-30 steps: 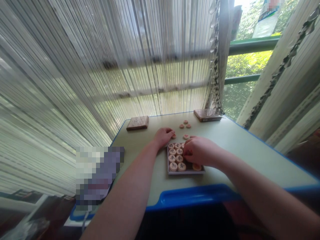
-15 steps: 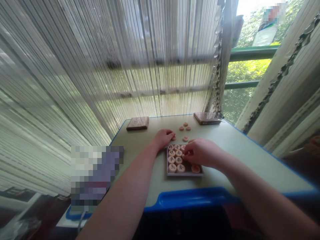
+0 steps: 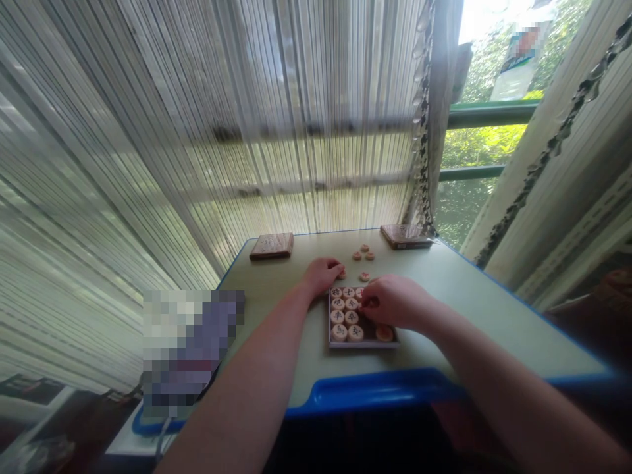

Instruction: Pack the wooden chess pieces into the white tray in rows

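An open box (image 3: 330,322) on the table holds round wooden xiangqi pieces (image 3: 351,317) in rows, most with dark characters. A red-marked piece (image 3: 384,334) lies in its near right corner. Over the box's right part, my right hand (image 3: 397,303) is closed, thumb and finger pinched on a xiangqi piece that is mostly hidden. Just beyond the box's far left corner, my left hand (image 3: 322,273) has its fingertips closed on a red-marked xiangqi piece (image 3: 342,273) at the tabletop. Another red-marked piece (image 3: 365,276) lies between the hands, behind the box.
Three more pieces (image 3: 364,253) form a small cluster farther back. A flat brown box (image 3: 271,245) lies at the table's far left and another (image 3: 405,236) at the far right. The table (image 3: 266,289) has a blue rim. Curtains (image 3: 316,118) hang behind it.
The view has shifted slightly. My right hand's fingers have moved a little within the box; my left hand stays at the same piece.
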The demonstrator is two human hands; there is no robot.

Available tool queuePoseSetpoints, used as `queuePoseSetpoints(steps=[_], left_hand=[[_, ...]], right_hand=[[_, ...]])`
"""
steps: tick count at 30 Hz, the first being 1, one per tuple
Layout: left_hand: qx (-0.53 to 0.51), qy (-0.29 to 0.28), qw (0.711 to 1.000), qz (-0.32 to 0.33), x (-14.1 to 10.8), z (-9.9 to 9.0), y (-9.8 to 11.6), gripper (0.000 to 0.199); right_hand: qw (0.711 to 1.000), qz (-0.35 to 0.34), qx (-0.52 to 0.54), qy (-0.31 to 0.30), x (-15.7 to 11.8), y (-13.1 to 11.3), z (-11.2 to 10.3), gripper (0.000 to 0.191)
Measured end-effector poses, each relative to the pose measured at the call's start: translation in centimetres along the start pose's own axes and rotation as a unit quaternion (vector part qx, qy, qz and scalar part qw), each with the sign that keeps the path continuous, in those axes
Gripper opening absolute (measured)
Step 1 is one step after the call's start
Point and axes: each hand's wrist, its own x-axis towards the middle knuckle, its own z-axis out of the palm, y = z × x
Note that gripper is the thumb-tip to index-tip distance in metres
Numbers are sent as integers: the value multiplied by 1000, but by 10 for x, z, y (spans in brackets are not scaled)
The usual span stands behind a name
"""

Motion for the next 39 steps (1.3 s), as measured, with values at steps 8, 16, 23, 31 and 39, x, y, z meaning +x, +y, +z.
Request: queuePoseSetpoints(steps=[8, 16, 23, 31, 39], left_hand=[[2, -8, 1000, 3, -1, -1, 0, 28], [-11, -9, 1000, 4, 2, 1, -4, 28], [0, -7, 1000, -3, 1, 0, -1, 28], [-11, -3, 1000, -3, 0, 1, -1, 27], [-7, -5, 1000, 0, 0, 2, -3, 27]], right_hand=[[998, 1, 62, 25, 0, 2, -1, 16], [988, -12, 126, 92, -6, 15, -13, 16], [981, -63, 179, -40, -9, 13, -16, 14], [975, -70, 193, -85, -9, 16, -15, 13], [977, -19, 208, -48, -3, 20, -8, 18]])
